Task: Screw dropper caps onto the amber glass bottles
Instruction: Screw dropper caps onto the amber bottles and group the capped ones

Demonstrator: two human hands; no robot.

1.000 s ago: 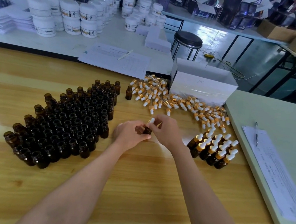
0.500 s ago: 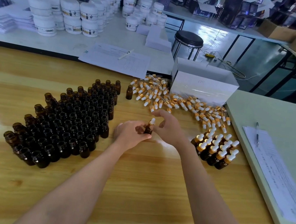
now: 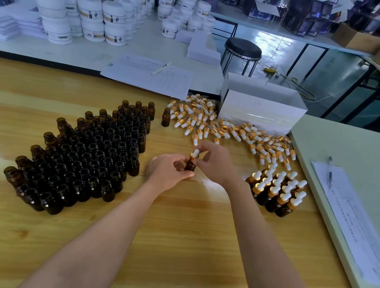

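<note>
My left hand [image 3: 168, 171] grips a small amber bottle [image 3: 190, 165] upright over the wooden table [image 3: 171, 238]. My right hand [image 3: 215, 161] pinches the gold collar of the white-bulbed dropper cap [image 3: 195, 153] sitting on that bottle's neck. A large block of open amber bottles [image 3: 86, 154] stands to the left. One lone open bottle [image 3: 166, 117] stands behind. Loose dropper caps [image 3: 222, 128] lie scattered at the back. Several capped bottles [image 3: 276, 194] cluster to the right.
A white cardboard box [image 3: 261, 107] stands behind the cap pile. Papers with a pen [image 3: 355, 221] lie on the pale board at right. More papers with a pen [image 3: 149, 75], white jars [image 3: 89, 19] and a black stool [image 3: 242, 49] are beyond the table.
The right hand has shifted its fingers round the cap between frames, opening out half a second ago and now pinching the collar again. The left hand and bottle stay in place.
</note>
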